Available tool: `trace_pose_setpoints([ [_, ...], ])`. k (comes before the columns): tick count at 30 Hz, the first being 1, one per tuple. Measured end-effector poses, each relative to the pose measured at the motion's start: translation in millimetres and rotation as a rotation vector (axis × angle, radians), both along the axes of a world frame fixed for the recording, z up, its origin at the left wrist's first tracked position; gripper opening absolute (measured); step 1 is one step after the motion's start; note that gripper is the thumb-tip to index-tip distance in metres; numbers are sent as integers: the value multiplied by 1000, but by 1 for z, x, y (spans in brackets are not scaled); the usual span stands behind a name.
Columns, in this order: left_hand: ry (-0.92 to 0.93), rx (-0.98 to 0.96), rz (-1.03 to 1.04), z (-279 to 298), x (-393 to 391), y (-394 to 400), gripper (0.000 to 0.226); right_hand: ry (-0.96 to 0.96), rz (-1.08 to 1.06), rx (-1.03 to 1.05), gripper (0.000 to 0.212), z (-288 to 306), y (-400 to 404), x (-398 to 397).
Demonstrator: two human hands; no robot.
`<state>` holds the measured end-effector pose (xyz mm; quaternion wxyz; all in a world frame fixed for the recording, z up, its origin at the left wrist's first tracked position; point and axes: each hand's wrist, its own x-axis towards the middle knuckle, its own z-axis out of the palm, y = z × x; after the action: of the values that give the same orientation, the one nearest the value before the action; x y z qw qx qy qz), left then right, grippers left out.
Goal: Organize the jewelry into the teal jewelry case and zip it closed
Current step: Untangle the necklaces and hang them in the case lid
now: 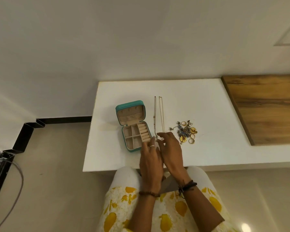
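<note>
The teal jewelry case (132,125) lies open on the white table (208,101), toward the table's left side, and serves as the landmark here. Its lid (130,113) is folded back on the far side, showing a beige lining with a pocket. Its base (136,137), on the near side, is divided into small beige compartments on the left and a row of ring rolls on the right; nothing can be made out lying in them.

Just right of the case, two thin gold necklaces (158,113) lie stretched out side by side, running from the far side of the table toward the person. Further right of the case, beyond the necklaces, sits a loose pile of jewelry (186,132): gold rings, flower-shaped gold pieces and some bluish, silvery items tangled together.

Both hands meet at the near right corner of the case, by the near ends of the necklaces. The left hand (151,158), with a ring on one finger, has its fingers stretched forward, their tips beside the case's corner. The right hand (170,151) sits just right of it, fingers bent slightly inward toward the necklace ends. Whether either hand actually pinches a chain cannot be told, since the fingertips overlap and blur there.

Far right of the case, a wooden board (264,108) lies on the table
</note>
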<state>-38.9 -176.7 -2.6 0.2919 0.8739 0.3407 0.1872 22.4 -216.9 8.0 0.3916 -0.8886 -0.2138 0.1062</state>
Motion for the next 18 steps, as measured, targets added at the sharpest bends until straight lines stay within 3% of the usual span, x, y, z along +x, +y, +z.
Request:
trace_pose_setpoints([
  [3, -1, 97, 179, 11, -4, 25, 26, -26, 114, -11, 27, 5, 12, -5],
  [6, 108, -86, 300, 12, -9, 50, 31, -78, 266, -110, 30, 6, 21, -13],
  [10, 215, -321, 245, 13, -14, 58, 50, -108, 384, -248, 33, 2, 25, -23],
  [18, 261, -288, 272, 21, -22, 43, 50, -68, 421, -285, 34, 2, 13, -33],
])
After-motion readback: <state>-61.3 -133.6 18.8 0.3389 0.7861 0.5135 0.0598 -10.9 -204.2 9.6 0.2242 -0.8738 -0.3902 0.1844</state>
